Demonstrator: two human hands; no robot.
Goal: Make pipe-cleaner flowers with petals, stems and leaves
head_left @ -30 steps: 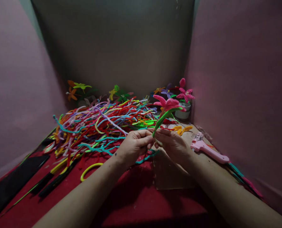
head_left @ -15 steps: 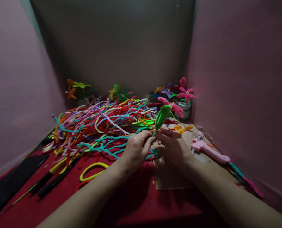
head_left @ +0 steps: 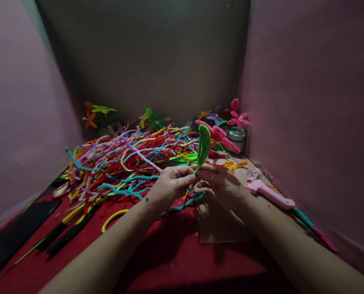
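A pipe-cleaner flower [head_left: 219, 134] with fuzzy pink petals is held upright over the table, tilted to the right. Beside its petals stands a large green pipe-cleaner leaf [head_left: 204, 147], narrowing to a stem between my fingertips. My left hand [head_left: 175, 183] pinches the green stem between thumb and forefinger. From the other side my right hand [head_left: 223, 185] closes round the same stem, its fingertips meeting those of the left. The lower stem is hidden behind the fingers, so where leaf and flower join cannot be seen.
A heap of colourful pipe cleaners [head_left: 133, 153] spreads behind my left hand. Finished flowers stand along the back, one in a small pot [head_left: 236, 139]. A pink glue gun [head_left: 270, 194] lies right, near cardboard [head_left: 221, 228]. Yellow-handled scissors [head_left: 111, 218] lie partly under my left forearm.
The flower and leaf have turned in my fingers: the leaf stands more upright and the pink petals face away more. My left hand has shifted slightly left and its wrist has rolled.
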